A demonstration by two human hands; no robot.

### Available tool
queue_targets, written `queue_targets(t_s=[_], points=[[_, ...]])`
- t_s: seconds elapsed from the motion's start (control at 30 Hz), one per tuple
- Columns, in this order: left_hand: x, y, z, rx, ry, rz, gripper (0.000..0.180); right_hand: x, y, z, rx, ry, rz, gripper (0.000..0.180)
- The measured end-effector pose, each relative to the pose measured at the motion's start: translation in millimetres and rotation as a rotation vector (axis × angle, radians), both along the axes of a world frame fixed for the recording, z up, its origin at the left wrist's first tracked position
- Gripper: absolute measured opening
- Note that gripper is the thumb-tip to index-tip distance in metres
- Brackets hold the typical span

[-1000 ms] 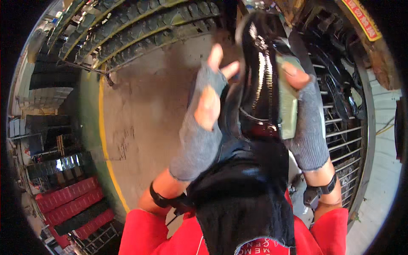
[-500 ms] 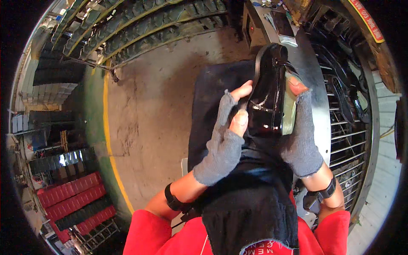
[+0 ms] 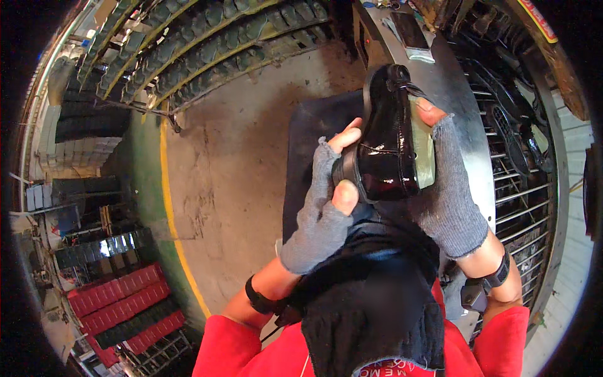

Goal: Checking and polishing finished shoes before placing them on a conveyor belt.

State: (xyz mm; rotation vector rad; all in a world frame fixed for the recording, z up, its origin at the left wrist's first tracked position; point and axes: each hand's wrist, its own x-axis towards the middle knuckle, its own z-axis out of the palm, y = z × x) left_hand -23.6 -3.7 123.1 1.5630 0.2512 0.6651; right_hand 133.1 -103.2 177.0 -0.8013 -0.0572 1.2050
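Observation:
A glossy black shoe (image 3: pixel 383 151) is held up in front of me, its toe pointing away and its sole facing left. A pale yellow-green shoe last (image 3: pixel 424 154) shows along its right side. My left hand (image 3: pixel 323 210), in a grey fingerless glove, is closed on the heel and sole edge, with the thumb by the heel. On the other side my right hand (image 3: pixel 447 182), gloved alike, is closed round the last and the shoe's opening. Most of its fingers are hidden behind the shoe. A dark apron (image 3: pixel 377 295) covers my lap beneath.
Right of the shoe runs a metal worktop (image 3: pixel 461 125) with a dark flat object (image 3: pixel 411 31) at its far end. Beyond it a barred metal rack (image 3: pixel 518 201) bears black shoe parts. Shelves of shoes (image 3: pixel 207 50) stand far left; red panels (image 3: pixel 119 292) lie at lower left.
The shoe has tilted and shifted slightly left, so more of its heel and sole edge shows. Both hands keep hold of it, the left lower on the heel.

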Motion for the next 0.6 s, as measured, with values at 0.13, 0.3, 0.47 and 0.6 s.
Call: queue_targets(t_s=[0.13, 0.3, 0.47, 0.6], points=[[-2.1, 2.1, 14.3, 0.115, 0.067, -0.029, 0.086, 5.1, -3.4, 1.6, 0.100, 0.074, 0.069, 0.056], [3.0, 0.6, 16.5, 0.291, 0.092, -0.005, 0.088, 4.9, -7.7, -10.5, 0.058, -0.003, -0.062, 0.055], [35.6, 8.6, 4.8, 0.399, 0.186, -0.310, 0.080, 44.1, -70.3, -36.4, -0.055, -0.066, -0.147, 0.050], [35.8, 18.6, -39.4, -0.071, 0.446, -0.399, 0.060, 107.5, -210.9, -99.8, -0.203, -0.054, -0.328, 0.056]])
